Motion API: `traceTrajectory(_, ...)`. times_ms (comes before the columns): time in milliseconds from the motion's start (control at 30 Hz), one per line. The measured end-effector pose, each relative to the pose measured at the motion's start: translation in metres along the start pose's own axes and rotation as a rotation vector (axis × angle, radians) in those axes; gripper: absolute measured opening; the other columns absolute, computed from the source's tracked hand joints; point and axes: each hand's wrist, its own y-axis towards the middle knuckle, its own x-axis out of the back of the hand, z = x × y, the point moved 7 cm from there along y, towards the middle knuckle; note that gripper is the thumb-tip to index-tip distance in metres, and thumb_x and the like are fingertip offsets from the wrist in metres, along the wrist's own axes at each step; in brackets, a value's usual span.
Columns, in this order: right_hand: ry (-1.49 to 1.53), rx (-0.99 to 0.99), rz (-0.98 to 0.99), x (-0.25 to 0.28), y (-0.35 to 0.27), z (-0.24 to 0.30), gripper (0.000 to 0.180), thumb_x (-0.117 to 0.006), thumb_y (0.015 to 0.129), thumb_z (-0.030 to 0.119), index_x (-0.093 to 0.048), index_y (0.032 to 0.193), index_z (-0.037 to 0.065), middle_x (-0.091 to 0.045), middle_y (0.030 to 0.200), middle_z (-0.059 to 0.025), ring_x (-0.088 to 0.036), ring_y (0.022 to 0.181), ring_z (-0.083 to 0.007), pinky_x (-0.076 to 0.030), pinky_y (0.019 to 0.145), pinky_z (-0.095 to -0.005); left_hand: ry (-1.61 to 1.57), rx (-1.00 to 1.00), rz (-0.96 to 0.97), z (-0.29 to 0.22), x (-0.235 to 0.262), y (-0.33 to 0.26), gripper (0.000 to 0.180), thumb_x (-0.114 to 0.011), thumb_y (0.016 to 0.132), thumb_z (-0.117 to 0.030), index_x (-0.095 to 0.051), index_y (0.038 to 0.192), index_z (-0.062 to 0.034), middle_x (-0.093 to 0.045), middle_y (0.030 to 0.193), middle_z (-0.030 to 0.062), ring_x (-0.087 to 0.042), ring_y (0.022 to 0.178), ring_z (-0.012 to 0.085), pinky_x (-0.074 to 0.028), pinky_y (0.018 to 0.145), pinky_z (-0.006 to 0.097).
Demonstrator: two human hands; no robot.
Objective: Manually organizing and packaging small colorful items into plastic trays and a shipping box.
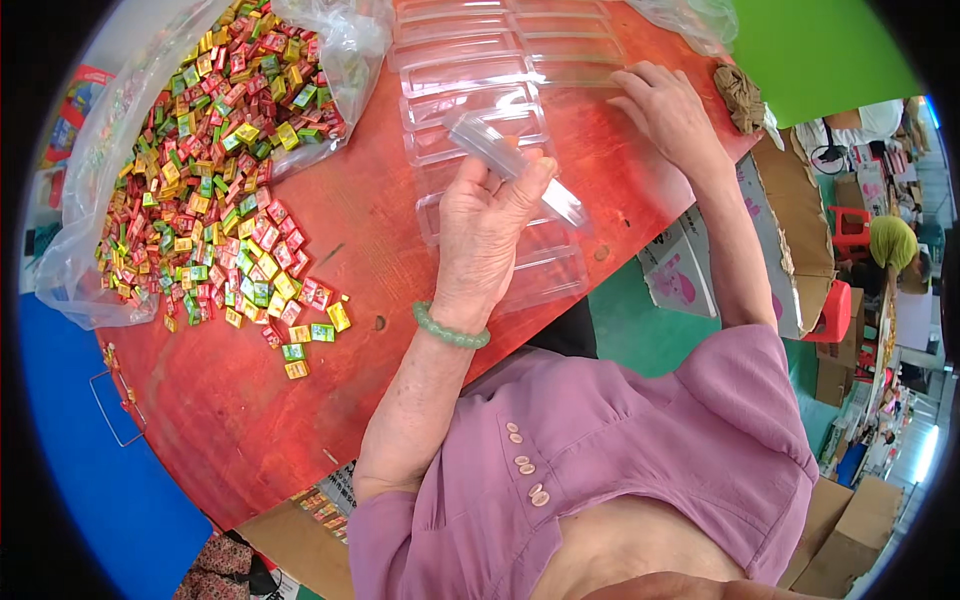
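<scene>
My left hand [485,232] is raised over the red table [240,420] and grips a clear plastic box [510,165] tilted between thumb and fingers. A green bead bracelet sits on that wrist. My right hand [668,112] rests flat, fingers apart, on a row of clear plastic boxes [480,70] laid along the table's far side. A heap of small wrapped candies [215,180] in red, green and yellow spills from a clear plastic bag [100,150] at the left.
Loose candies [310,330] lie near the left wrist. A crumpled brown cloth [742,95] sits at the table's right corner. Cardboard boxes [800,230], red stools [835,310] and another person [890,245] are on the green floor to the right.
</scene>
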Motion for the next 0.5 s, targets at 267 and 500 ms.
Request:
traceTrajectory(267, 1.087, -0.123, 0.323, 0.036, -0.015, 0.083, 0.025, -0.074, 0.085, 0.022, -0.067, 0.096, 0.000, -0.063, 0.087, -0.0057, -0.061, 0.080, -0.0169, -0.048, 0.071, -0.0310, 0.034, -0.038, 0.026, 0.005, -0.002, 0.001, 0.038, -0.074, 0.086, -0.005, -0.055, 0.120, -0.0012, -0.061, 0.106, 0.0050, -0.061, 0.098, 0.0108, -0.053, 0.085, 0.024)
traceTrajectory(500, 1.626, -0.429, 0.453, 0.010, -0.037, 0.082, 0.014, -0.074, 0.085, 0.013, -0.070, 0.091, 0.000, -0.067, 0.080, -0.0031, -0.061, 0.074, -0.0115, -0.049, 0.069, -0.0268, 0.091, -0.020, 0.103, 0.004, -0.011, -0.004, 0.045, -0.075, 0.083, 0.000, -0.052, 0.122, 0.0014, -0.058, 0.113, 0.0099, -0.062, 0.106, 0.0171, -0.053, 0.093, 0.029)
